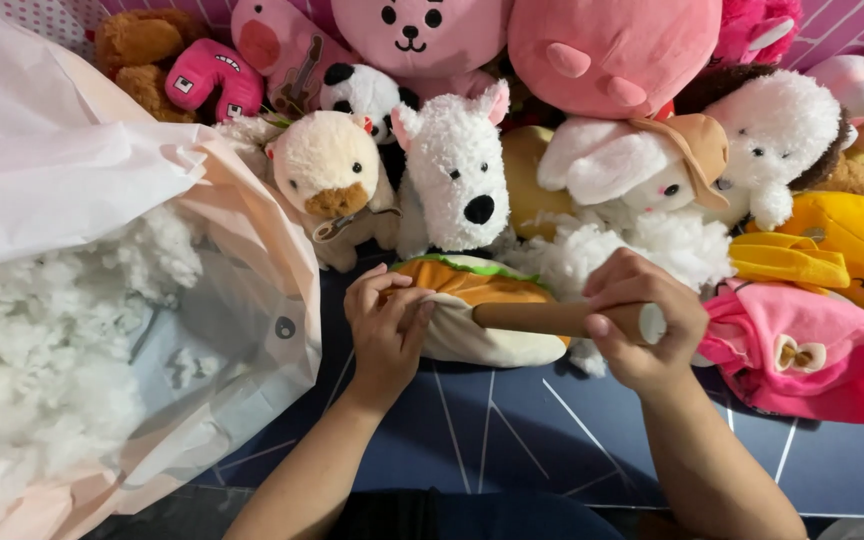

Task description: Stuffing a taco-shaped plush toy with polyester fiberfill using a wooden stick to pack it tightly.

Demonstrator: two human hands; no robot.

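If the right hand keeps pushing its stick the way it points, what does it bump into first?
The right hand aims the brown stick leftward into the burger-shaped plush toy, already touching it. Next beyond, probably, the left hand and its fingers.

stick tip hidden inside burger-shaped plush, stuffing bag cut off at left edge, pink plush cropped at top

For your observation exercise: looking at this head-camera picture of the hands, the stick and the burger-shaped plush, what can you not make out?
Head view only:
- Tip of the wooden stick: hidden where it meets the burger-shaped plush, so how far it goes in is unclear.
- The plush's opening: covered by the left hand.
- Stick's rear end: wrapped by the right hand.
- Bag of white stuffing: cut off by the left edge.
- Top-row toys: cropped by the upper edge.
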